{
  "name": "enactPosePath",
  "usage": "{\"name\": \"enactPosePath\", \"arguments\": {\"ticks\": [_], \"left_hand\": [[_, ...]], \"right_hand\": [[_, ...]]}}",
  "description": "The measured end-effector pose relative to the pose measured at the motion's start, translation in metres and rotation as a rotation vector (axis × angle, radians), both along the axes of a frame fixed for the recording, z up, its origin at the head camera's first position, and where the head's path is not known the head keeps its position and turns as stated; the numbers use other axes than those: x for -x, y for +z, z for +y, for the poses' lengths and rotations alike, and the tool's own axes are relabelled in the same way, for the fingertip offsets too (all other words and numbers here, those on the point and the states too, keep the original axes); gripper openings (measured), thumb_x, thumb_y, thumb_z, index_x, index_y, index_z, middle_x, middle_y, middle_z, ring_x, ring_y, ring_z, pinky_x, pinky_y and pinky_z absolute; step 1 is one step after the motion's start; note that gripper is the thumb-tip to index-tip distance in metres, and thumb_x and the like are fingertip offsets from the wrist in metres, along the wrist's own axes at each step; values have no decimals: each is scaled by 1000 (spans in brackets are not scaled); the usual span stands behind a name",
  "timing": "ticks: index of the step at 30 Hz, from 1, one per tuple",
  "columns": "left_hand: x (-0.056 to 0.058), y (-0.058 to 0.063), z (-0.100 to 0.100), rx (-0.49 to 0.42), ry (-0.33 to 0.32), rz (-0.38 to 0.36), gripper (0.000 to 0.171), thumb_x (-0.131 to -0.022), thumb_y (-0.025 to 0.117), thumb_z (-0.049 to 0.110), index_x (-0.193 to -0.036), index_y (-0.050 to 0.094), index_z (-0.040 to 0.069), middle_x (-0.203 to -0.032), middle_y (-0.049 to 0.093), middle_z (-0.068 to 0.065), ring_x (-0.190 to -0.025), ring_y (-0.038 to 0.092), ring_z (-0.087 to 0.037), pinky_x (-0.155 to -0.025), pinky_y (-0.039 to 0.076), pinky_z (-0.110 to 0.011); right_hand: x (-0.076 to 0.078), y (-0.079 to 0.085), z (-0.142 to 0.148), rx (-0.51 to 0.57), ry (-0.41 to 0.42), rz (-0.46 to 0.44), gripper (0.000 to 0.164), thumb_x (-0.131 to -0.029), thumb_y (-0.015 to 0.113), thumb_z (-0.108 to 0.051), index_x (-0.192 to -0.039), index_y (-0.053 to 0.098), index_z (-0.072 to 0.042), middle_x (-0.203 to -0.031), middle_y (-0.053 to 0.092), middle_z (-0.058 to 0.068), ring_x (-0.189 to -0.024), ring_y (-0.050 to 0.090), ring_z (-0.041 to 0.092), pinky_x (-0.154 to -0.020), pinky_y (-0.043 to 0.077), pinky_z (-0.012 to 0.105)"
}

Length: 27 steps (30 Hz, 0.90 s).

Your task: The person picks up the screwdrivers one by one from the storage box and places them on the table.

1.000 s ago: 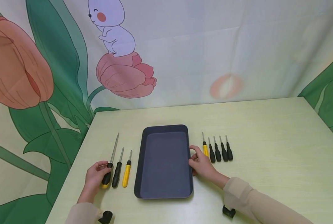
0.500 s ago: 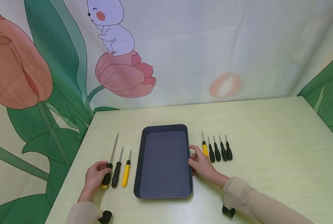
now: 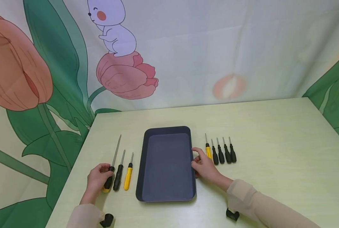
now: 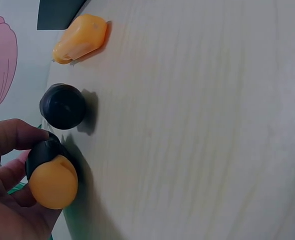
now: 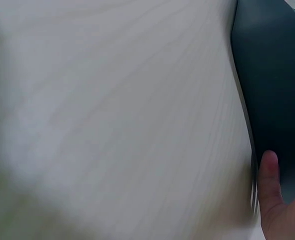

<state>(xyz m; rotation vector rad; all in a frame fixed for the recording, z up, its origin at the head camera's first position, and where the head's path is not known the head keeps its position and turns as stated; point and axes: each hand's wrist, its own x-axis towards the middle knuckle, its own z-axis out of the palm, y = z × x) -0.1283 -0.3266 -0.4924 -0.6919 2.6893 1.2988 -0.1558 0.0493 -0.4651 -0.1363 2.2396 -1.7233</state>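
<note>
My left hand [image 3: 96,180] grips the handle of the leftmost screwdriver [image 3: 108,182], which has a black and yellow handle and a long shank pointing away. In the left wrist view its round yellow butt [image 4: 53,182] faces the camera. Beside it lie a black-handled screwdriver [image 3: 118,177] and a yellow-handled screwdriver [image 3: 128,177]. A dark rectangular baking tray [image 3: 169,167] stands in the middle, nothing in it. My right hand [image 3: 206,166] rests against its right side, fingertips at the rim. One finger [image 5: 270,175] lies along the outer wall in the right wrist view.
Right of the tray, a yellow-handled screwdriver [image 3: 208,150] and several small black-handled screwdrivers [image 3: 221,155] lie in a row, close to my right hand. The pale wooden table [image 3: 286,152] ends at a printed curtain [image 3: 192,63] behind.
</note>
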Motion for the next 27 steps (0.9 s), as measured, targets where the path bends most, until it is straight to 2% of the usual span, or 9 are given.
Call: {"name": "enactPosePath", "arguments": {"ticks": [10,13,20,27], "left_hand": [[0,9,5,11,-29,-49,41,-81,56,11,-118,46,-3,-116,50,-24,-101,50,-33,-86,43,-42],[0,9,6,21,-34,-49,41,-80,56,11,-118,47,-3,-114,50,-24,-101,50,-33,-85,43,-41],[0,10,6,20,-40,-59,40,-81,56,10,-118,46,-3,-114,50,-23,-103,50,-34,-86,43,-42],[1,12,7,29,-47,-55,40,-81,56,10,-118,47,-3,-114,50,-23,-103,50,-34,-87,42,-43]], "right_hand": [[2,0,1,-3,7,1,51,-82,47,-1,-132,35,-5,-79,51,11,-47,47,14,-46,47,32],[5,-7,2,3,12,7,52,-82,47,-1,-132,35,-5,-79,51,11,-47,47,15,-45,47,33],[15,-35,3,6,4,6,52,-83,49,-4,-132,36,-13,-80,51,10,-46,48,16,-43,46,32],[16,-38,3,13,3,6,52,-82,49,-4,-132,37,-14,-80,51,11,-46,48,17,-42,46,32]]}}
